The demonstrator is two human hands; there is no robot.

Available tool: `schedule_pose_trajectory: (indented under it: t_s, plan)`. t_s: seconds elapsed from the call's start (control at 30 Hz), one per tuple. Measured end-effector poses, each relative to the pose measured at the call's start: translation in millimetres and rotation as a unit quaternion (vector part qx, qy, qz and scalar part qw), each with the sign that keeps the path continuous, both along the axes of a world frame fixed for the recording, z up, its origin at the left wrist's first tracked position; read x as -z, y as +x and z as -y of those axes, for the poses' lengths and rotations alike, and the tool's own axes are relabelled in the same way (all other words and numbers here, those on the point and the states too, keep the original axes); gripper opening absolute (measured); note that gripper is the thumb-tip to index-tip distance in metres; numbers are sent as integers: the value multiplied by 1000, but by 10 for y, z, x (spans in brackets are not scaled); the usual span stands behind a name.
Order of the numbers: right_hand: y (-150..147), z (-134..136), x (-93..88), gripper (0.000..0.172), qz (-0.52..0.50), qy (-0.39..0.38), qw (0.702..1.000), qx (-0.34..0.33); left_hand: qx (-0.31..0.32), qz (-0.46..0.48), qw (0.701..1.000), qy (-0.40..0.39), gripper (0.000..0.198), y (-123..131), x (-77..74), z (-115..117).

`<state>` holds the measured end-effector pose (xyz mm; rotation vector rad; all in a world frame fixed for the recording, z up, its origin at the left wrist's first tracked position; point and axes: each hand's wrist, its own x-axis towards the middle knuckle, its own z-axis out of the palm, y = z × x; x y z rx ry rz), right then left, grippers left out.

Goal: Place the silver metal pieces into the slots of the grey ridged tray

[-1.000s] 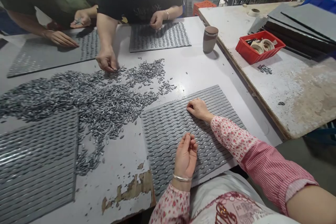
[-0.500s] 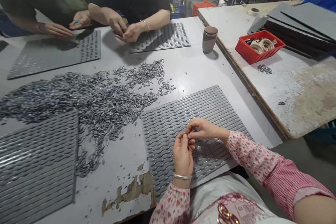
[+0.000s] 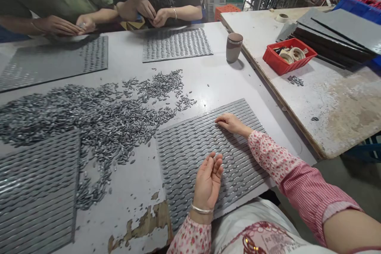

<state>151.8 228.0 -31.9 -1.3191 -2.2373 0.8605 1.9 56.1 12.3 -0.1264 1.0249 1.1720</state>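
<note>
In front of me lies a grey ribbed board [image 3: 184, 147] with small oval metallic pieces set in wavy rows along its ridges. My right hand [image 3: 232, 124] reaches over the board's upper part, fingertips pinched together at a ridge; whatever they hold is hidden. Over the board's near half, my left hand [image 3: 207, 180] is turned palm up with its fingers curled together. I cannot make out what lies inside it. A large heap of loose grey oval pieces [image 3: 119, 121] spreads on the table to the left of the board.
Another ribbed board [image 3: 38, 190] lies at the left. Across the table, two people work by boards [image 3: 178, 45]. A brown cup [image 3: 234, 49] stands near the table edge. On the side table are a red bin [image 3: 288, 57] with tape rolls and stacked grey boards [image 3: 342, 35].
My hands have come apart. The right one has moved up and away to the board's upper part, while the left stays low. Across the table, a co-worker's hands have drawn back from their board.
</note>
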Motion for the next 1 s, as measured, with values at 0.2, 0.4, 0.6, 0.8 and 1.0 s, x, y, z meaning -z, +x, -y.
schedule_pose_trajectory:
  t_s: [0.2, 0.4, 0.6, 0.8, 1.0]
  plan:
    - [-72, -19, 53, 10, 68, 16, 997, 13, 3, 23, 999, 36, 15, -1, 70, 56]
    - [-96, -60, 90, 5, 87, 33, 996, 0, -11, -9, 1000, 0, 10, 17, 52, 47]
    - [-95, -69, 101, 7, 93, 47, 994, -12, -31, -13, 999, 6, 8, 21, 63, 42]
    - [-122, -76, 123, 4, 85, 45, 995, 18, -65, -3, 998, -2, 5, 28, 78, 25]
    - [-211, 152, -159, 3, -13, -1, 999, -30, -90, -9, 996, -4, 3, -13, 86, -10]
